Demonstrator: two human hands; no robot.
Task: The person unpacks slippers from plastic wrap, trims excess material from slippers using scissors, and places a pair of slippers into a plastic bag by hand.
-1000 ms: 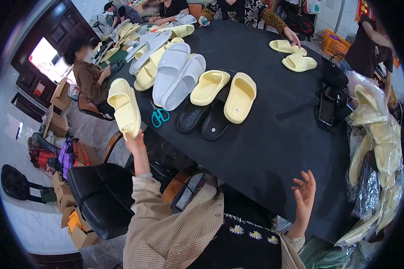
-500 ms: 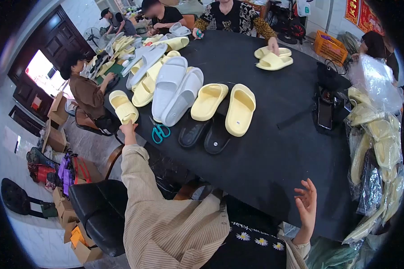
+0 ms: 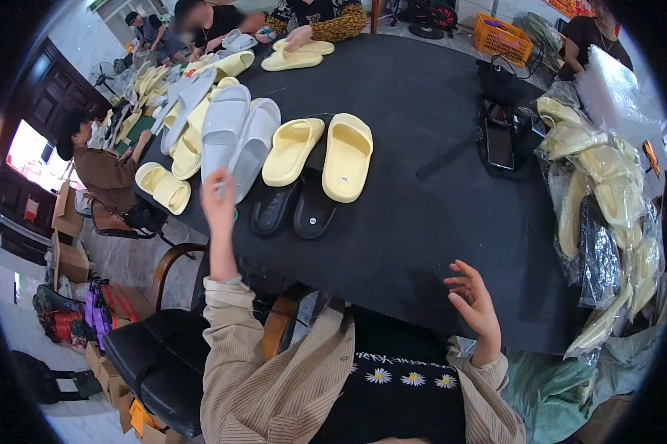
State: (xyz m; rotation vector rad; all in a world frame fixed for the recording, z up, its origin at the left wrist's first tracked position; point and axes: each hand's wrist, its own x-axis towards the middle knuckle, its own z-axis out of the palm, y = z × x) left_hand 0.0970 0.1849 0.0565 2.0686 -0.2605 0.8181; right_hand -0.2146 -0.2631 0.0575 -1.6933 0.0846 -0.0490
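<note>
My left hand (image 3: 219,203) is raised in front of the grey slippers (image 3: 226,129), its fingers slightly curled; whether it touches them I cannot tell. A yellow slipper (image 3: 163,188) lies at the table's left edge, apart from that hand. Just right of the grey pair, two yellow slippers (image 3: 347,159) rest partly over black slippers (image 3: 315,214). Only a bit of the teal scissors (image 3: 236,216) shows beside my left hand. My right hand (image 3: 475,302) hovers over the near table edge, fingers apart and holding nothing.
Across the black table (image 3: 422,214), a co-worker's hand touches yellow slippers (image 3: 292,59). More slippers are heaped at the back left, where other people sit. A phone (image 3: 499,144) and black bag lie at the right, near plastic-wrapped slippers (image 3: 615,181). A black chair (image 3: 159,362) stands at the lower left.
My left hand has let go of the yellow slipper, which now lies at the table's left edge, and has moved right toward the grey slippers. The co-worker's yellow slippers have moved left. The view has shifted.
</note>
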